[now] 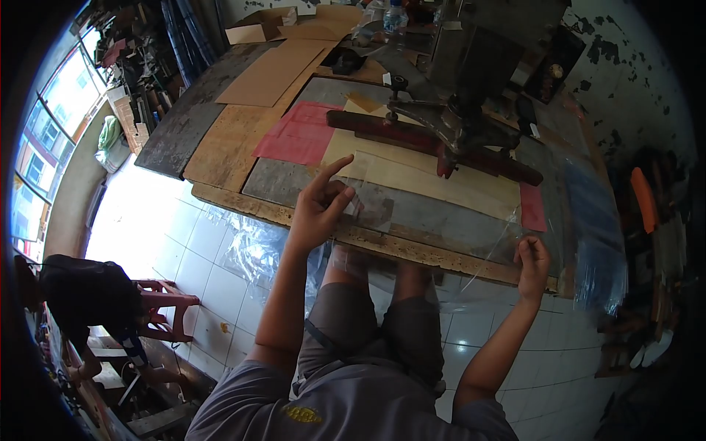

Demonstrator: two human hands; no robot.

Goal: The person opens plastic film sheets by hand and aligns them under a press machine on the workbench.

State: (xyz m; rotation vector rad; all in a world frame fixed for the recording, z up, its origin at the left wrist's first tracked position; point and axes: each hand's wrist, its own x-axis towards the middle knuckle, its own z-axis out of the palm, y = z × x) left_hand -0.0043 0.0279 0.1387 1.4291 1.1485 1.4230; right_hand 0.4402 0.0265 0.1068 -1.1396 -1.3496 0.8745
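A wooden table edge point(426, 249) runs beneath both hands; grey tabletop point(316, 185) lies between it and the dark red bar point(412, 133) beyond. Clear film point(376, 209) spans the space between the hands, over the edge. The right hand point(533, 259) pinches its corner, fingers curled; the left hand point(321, 211), index finger raised, is beside it, its grip unclear. A yellow shirt emblem point(303, 414) is too small to read.

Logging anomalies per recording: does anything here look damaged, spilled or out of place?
Yes: dark patches break up the pale painted wall, as if paint flaked off. A yellowish-brown mark on the white tiled floor, near the red stool, looks like a stain or spill.
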